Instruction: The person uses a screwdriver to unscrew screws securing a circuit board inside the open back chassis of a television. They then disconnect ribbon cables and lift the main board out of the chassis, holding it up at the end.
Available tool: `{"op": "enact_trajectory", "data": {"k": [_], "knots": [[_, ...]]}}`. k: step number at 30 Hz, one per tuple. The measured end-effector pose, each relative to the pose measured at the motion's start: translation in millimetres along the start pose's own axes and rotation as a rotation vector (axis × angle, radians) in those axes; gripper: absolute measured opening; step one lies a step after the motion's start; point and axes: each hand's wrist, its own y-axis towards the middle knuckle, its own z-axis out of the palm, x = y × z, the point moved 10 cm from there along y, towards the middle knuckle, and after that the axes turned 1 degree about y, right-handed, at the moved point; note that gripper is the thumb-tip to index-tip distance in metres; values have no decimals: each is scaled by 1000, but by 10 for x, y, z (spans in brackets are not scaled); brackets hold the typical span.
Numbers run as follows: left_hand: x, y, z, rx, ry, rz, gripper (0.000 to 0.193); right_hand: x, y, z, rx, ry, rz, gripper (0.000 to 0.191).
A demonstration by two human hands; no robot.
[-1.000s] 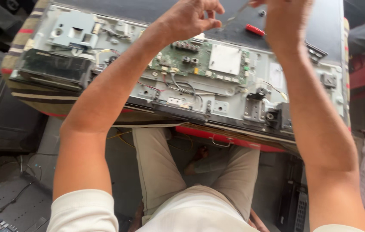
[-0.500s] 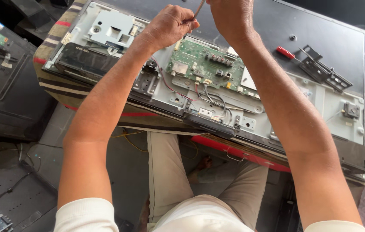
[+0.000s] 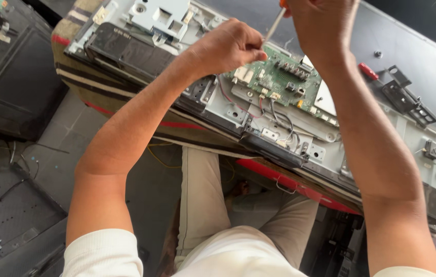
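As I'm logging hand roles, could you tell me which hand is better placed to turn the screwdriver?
Probably the right hand: it grips the screwdriver's top, while the left hand pinches its shaft above the green circuit board.

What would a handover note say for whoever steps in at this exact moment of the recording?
Left hand: closed, steadying the screwdriver shaft.
Right hand: gripping the screwdriver's handle from above.
The tip is over the green circuit board, which sits on the opened flat-panel TV chassis.
A second red-handled tool lies on the panel.
Done: back cover is off. Left: board remains mounted, wires attached.
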Motion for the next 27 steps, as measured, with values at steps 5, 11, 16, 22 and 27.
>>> {"op": "enact_trajectory", "data": {"k": [5, 11, 16, 22, 27], "knots": [[-185, -94, 183, 73, -55, -18, 21, 544, -198, -39, 29, -3, -20, 16], [-220, -154, 295, 47, -27, -46, 24, 653, -337, -60, 1, -67, -89, 26], [-210, -158, 327, 28, -22, -46, 24, 567, -416, -94, -13, -103, -103, 29], [-231, -147, 361, 30, -27, -28, 25, 566, -466, -127, -15, -198, -198, 30], [-215, -157, 373, 29, -35, -36, 24, 601, -468, -132, -21, -203, -175, 30]]}}
